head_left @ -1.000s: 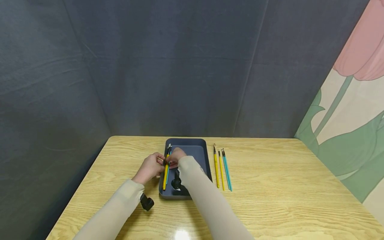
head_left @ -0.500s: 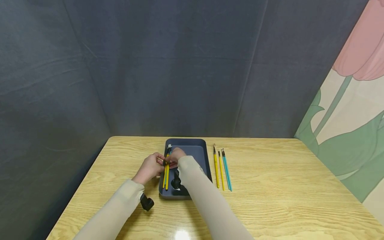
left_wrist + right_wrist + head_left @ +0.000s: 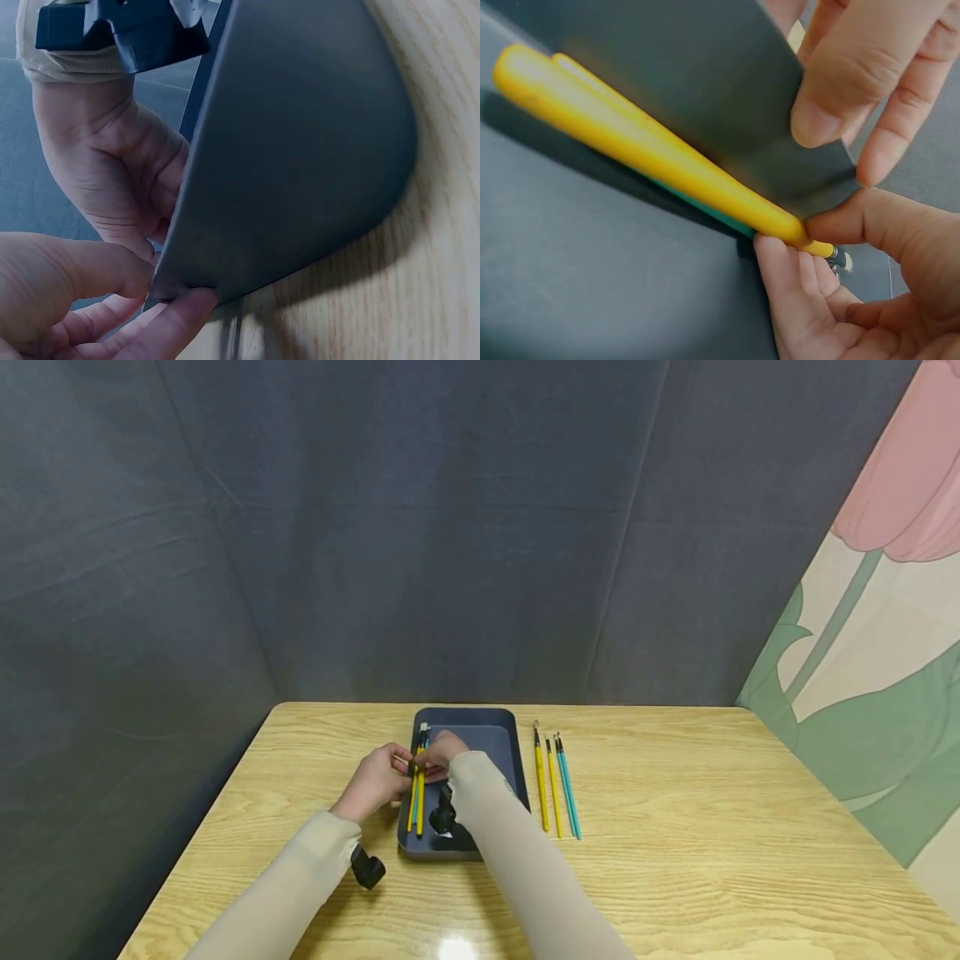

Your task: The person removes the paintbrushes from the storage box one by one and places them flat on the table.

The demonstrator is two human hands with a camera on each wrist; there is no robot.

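Observation:
My right hand (image 3: pixel 441 755) (image 3: pixel 877 281) pinches a thick yellow brush (image 3: pixel 421 797) (image 3: pixel 652 146) between thumb and fingers, at the left side of a dark tray (image 3: pixel 487 737). In the right wrist view, a second yellow handle and a green-blue handle (image 3: pixel 705 206) lie close beside it. On the tray's left wall, my left hand (image 3: pixel 377 781) (image 3: pixel 97 300) grips the edge, thumb inside and fingertips outside. The left wrist view shows the wall's outer face (image 3: pixel 292 135). Both hands hide the middle of the brushes in the head view.
Right of the tray, a thick yellow brush (image 3: pixel 542 785), a thin yellow brush (image 3: pixel 554 789) and blue brushes (image 3: pixel 567 785) lie side by side on the wooden table (image 3: pixel 697 827). A dark curtain (image 3: pixel 450 543) stands behind.
The lower end of the thick yellow brush has swung right across the others, revealing a thin yellow handle at its left. Both hands have stayed nearly in place.

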